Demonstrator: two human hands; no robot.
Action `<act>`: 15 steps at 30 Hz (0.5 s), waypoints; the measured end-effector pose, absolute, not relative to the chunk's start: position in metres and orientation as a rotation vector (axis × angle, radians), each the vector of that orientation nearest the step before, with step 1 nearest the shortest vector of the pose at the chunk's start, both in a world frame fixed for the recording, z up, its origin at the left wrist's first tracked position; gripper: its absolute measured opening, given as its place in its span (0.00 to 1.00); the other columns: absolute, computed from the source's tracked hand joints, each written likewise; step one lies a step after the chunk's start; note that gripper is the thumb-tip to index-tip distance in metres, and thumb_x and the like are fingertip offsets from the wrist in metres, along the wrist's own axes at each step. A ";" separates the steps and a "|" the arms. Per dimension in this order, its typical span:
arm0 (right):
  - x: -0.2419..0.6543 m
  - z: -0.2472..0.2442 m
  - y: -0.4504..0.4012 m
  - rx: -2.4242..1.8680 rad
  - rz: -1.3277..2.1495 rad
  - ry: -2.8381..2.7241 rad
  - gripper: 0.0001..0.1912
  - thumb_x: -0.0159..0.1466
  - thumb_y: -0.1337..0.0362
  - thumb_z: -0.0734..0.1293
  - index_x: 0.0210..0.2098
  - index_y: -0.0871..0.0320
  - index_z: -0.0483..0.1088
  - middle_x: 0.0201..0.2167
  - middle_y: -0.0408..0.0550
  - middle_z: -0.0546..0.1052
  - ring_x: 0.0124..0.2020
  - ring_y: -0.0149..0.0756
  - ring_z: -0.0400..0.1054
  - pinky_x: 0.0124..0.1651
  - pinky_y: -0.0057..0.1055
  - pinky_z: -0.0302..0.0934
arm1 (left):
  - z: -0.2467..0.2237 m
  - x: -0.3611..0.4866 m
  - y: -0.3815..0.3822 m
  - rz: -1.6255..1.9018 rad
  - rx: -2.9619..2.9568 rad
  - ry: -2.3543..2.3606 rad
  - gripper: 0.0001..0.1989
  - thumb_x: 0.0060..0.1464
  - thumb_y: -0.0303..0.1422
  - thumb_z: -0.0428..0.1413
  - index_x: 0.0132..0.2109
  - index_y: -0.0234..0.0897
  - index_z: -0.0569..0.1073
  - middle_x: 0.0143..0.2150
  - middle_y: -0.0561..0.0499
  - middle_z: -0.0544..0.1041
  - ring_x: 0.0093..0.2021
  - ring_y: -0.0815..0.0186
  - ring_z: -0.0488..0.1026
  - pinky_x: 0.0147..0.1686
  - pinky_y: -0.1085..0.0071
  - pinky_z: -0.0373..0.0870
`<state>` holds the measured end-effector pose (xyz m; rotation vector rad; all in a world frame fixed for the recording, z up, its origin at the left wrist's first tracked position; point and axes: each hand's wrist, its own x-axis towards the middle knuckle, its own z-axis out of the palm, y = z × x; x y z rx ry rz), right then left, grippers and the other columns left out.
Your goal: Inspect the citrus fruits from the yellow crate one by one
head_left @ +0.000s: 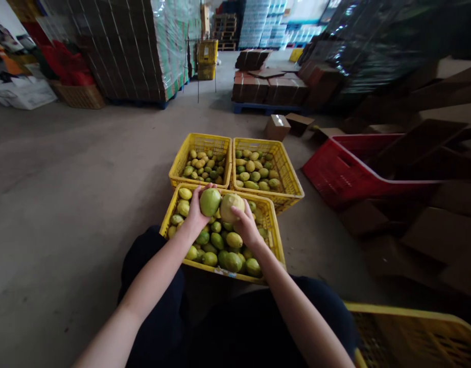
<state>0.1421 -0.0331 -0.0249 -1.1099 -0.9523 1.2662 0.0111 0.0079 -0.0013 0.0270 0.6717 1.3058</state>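
Note:
Above the near yellow crate point(278, 240), my left hand point(197, 207) holds a smooth, round green fruit point(210, 202). Close beside it, my right hand point(246, 221) grips a pale yellow fruit point(231, 206) with a faintly ridged surface, the thumb lying across its front. The two fruits are side by side at about the same height; I cannot tell whether they touch. Below them, the crate is filled with many oval green and yellow fruits point(217, 240). Their exact kind is not clear.
Beyond are two more yellow crates, a left one point(175, 162) and a right one point(291, 171), both holding similar fruit. A red crate point(327, 171) and cardboard boxes point(430, 235) crowd the right. Another yellow crate point(411, 313) is at lower right. Wrapped pallets stand behind.

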 end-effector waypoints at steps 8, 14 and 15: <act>0.140 -0.028 -0.015 -0.929 1.186 -0.689 0.18 0.54 0.45 0.67 0.36 0.50 0.70 0.37 0.44 0.78 0.44 0.45 0.73 0.45 0.38 0.68 | -0.011 0.030 0.004 1.375 0.108 0.564 0.16 0.58 0.36 0.48 0.36 0.35 0.80 0.40 0.47 0.83 0.43 0.61 0.80 0.52 0.66 0.72; 0.144 -0.028 -0.016 -0.863 1.224 -0.566 0.20 0.57 0.45 0.66 0.39 0.53 0.76 0.38 0.47 0.82 0.44 0.46 0.76 0.48 0.41 0.69 | -0.015 0.040 0.003 1.364 0.217 0.537 0.16 0.54 0.36 0.50 0.38 0.34 0.81 0.42 0.45 0.83 0.49 0.57 0.79 0.54 0.64 0.71; 0.144 -0.027 -0.017 -0.863 1.237 -0.542 0.20 0.57 0.45 0.66 0.39 0.53 0.76 0.38 0.47 0.82 0.44 0.46 0.76 0.48 0.42 0.69 | -0.013 0.041 0.002 1.357 0.227 0.536 0.16 0.54 0.36 0.51 0.39 0.34 0.81 0.42 0.45 0.83 0.49 0.57 0.79 0.55 0.64 0.71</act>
